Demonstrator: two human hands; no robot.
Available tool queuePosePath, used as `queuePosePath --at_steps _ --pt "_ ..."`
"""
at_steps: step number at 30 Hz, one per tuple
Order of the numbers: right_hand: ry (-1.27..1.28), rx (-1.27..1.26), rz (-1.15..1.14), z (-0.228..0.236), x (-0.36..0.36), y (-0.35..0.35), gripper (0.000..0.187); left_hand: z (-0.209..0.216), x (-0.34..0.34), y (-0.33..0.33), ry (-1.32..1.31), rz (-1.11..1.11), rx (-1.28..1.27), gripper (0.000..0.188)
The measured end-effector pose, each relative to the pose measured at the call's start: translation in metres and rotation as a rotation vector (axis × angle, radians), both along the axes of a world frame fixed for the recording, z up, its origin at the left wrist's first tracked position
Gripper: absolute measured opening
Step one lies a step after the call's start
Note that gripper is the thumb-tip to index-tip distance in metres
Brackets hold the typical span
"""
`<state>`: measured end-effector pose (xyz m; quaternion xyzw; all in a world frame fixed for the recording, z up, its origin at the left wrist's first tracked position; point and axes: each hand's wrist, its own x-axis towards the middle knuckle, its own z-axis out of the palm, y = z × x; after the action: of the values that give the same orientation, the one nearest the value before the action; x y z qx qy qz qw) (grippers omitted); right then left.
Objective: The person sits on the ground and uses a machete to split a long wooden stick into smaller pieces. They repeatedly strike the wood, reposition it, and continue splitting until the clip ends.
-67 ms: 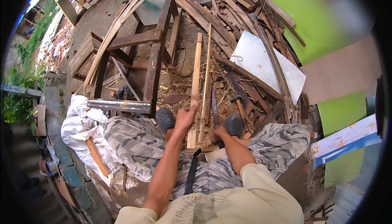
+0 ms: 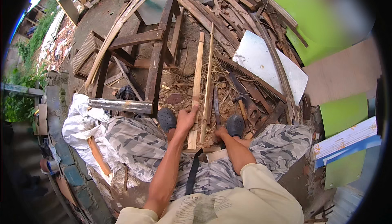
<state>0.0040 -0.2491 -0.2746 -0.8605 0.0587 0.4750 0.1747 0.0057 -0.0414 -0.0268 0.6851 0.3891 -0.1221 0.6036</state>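
My left hand [image 2: 187,118] is closed round a pale wooden strip [image 2: 198,73], which points away from me between my feet. Its near end lies by a low wood piece [image 2: 202,149] in front of my lap. Close beside it, on the right, lies a thinner pale strip [image 2: 207,85] that neither hand touches. My right hand [image 2: 221,133] grips a machete [image 2: 216,105], its dark blade pointing away from me and part of a black handle showing below the fist. The blade is apart from the strip in my left hand.
A dark wooden frame [image 2: 157,60] stands ahead on the left, with long strips [image 2: 118,28] leaning on it. Scrap boards [image 2: 212,20] and a pale sheet [image 2: 269,62] lie ahead to the right. A hammer [image 2: 241,109] lies by my right shoe [image 2: 235,125]. A block wall [image 2: 61,142] runs along the left.
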Motion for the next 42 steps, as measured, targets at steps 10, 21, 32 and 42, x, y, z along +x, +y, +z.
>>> queuePosePath --at_steps 10,21,32,42 --pt "0.012 -0.081 -0.189 -0.03 0.015 0.003 0.064 0.004 0.033 0.012 0.012 -0.386 0.27 0.058" --pt "0.129 0.316 -0.622 0.058 0.047 0.013 0.03 -0.021 0.058 0.018 0.049 -0.416 0.465 0.06" --pt "-0.265 0.732 -0.858 0.358 0.016 -0.017 0.025 -0.02 0.063 -0.016 -0.096 -0.177 0.35 0.063" --pt "-0.02 0.578 -0.552 0.367 -0.061 -0.054 0.028 -0.003 0.07 0.002 -0.088 -0.219 0.474 0.058"
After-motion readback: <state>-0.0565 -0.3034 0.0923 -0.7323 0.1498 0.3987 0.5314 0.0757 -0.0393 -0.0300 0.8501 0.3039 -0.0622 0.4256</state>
